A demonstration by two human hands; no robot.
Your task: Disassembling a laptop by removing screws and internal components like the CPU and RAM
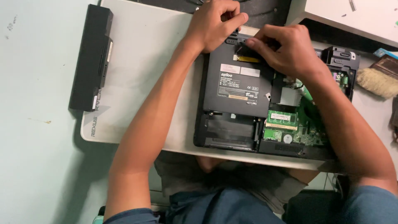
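Note:
An opened black laptop (234,93) lies bottom-up on a pale work mat (141,74), its green circuit board (309,124) and memory module (282,119) exposed. My left hand (215,23) rests on the laptop's far edge with fingers curled, thumb pressing near a latch. My right hand (284,49) pinches a small dark part with a gold strip (248,58) at the far edge of the laptop base. What exactly the fingers grip is partly hidden.
A long black laptop battery (91,58) lies at the mat's left edge. A detached black plastic piece (342,58) sits at the right, with a brush (377,81) beyond it. A white panel (352,16) is at the top right. My knees show below the table edge.

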